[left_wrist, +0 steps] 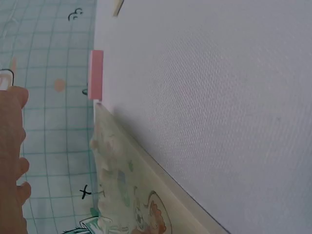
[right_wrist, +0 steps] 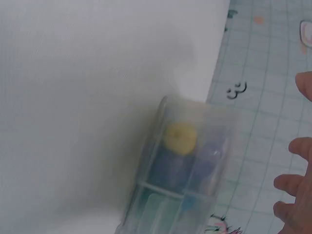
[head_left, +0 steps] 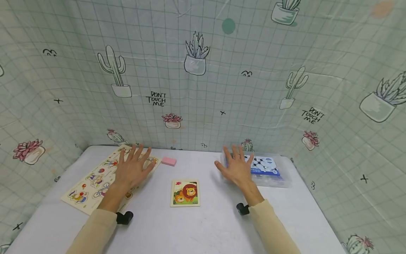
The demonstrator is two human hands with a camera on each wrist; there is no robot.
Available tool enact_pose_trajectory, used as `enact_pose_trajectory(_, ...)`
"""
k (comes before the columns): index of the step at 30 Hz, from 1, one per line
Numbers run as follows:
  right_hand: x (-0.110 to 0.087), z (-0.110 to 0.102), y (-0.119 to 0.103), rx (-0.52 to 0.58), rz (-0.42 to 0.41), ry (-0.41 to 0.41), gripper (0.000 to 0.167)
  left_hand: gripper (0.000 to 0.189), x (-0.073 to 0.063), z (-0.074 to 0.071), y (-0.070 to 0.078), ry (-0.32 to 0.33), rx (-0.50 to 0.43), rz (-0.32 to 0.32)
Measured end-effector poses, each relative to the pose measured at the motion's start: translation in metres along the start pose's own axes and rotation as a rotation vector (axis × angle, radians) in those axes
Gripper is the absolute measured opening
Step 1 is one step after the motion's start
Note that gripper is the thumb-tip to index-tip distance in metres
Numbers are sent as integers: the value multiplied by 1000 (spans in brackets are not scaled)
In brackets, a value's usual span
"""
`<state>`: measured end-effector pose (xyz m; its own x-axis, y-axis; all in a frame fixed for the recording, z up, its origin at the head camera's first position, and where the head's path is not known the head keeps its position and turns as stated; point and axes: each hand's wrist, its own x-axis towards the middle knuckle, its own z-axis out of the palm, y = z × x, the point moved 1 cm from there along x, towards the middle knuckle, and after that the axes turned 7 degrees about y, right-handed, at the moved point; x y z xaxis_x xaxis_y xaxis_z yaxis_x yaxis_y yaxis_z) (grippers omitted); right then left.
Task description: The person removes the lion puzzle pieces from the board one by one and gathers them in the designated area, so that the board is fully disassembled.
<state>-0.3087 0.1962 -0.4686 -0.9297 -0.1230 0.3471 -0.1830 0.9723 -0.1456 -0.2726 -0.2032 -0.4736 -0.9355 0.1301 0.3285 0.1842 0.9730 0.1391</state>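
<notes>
My left hand [head_left: 132, 171] hovers with spread fingers over a wooden board [head_left: 95, 181] printed with cartoon figures. Fingers apart, my right hand [head_left: 238, 169] is above the left part of a clear plastic case [head_left: 272, 181] that has a blue and white molecule label. Neither hand holds anything. Between them on the table lies a small lion picture puzzle [head_left: 185, 193] in a pale frame. A pink block [head_left: 169, 161] sits just right of the board's far corner. Through the case's wall, in the right wrist view, a yellow round piece [right_wrist: 180, 138] shows.
The white table [head_left: 203, 229] ends at the back against a hanging cloth [head_left: 203, 106] with a grid and cactus print, which also rises at both sides. A black wrist camera [head_left: 124, 218] sits at the left cuff, another black camera [head_left: 243, 209] at the right.
</notes>
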Motion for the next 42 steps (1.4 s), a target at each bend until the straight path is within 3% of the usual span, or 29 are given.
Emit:
enact_pose_trajectory(9, -13, -8, -41, 234, -186, -38, 73, 68, -16, -10, 28, -1, -74, 56)
enact_pose_trajectory(16, -19, -2, -66, 389, -289, -218, 49, 64, -38, -4, 54, -78, -133, 169)
enact_pose_trajectory(24, -21, 19, -87, 377, -360, -367, 32, 60, -60, 7, 79, -235, -246, 273)
enact_pose_trajectory(33, -23, 32, -105, 353, -397, -410, 29, 62, -70, 20, 91, -372, -222, 250)
enact_pose_trajectory(42, -23, 36, -113, 304, -444, -392, 29, 64, -69, 25, 97, -403, -178, 235)
